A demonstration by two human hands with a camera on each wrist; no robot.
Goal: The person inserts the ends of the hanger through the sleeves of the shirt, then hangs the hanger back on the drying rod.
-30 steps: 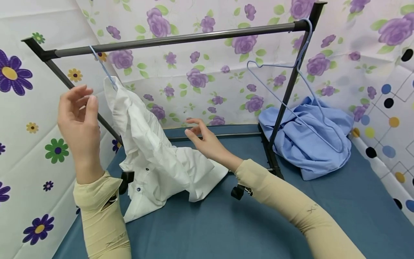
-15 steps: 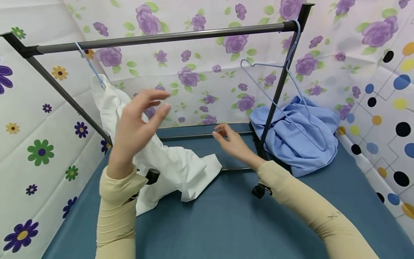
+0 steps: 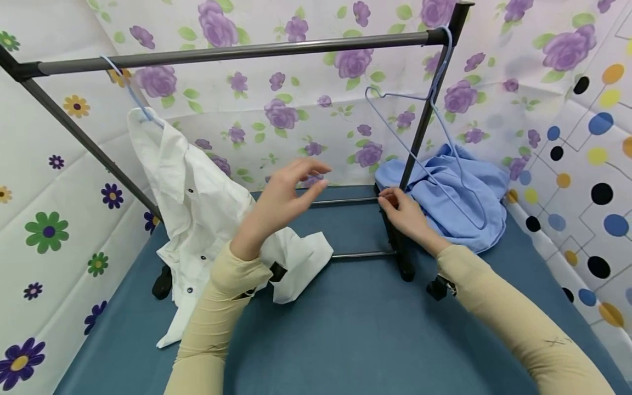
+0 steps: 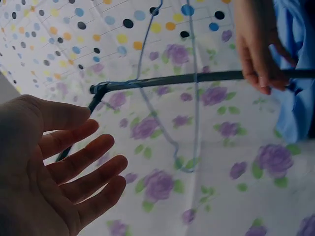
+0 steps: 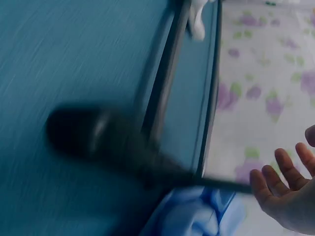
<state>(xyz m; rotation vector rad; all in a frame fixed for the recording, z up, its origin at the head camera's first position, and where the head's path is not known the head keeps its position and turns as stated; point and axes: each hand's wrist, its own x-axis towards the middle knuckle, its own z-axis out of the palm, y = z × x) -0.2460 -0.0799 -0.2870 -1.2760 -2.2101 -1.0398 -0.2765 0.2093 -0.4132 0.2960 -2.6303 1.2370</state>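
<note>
Raised in the air just right of the white shirt, the left hand, fingers loosely extended and thumb apart. By the right post of the black rack, the right hand, fingers relaxed; impossible to tell whether touching the post. At the rail's left end, a blue hanger with the shirt on it, lower part down on the counter. Hooked at the right end, a second hanger, in front of a bunched blue cloth.
</note>
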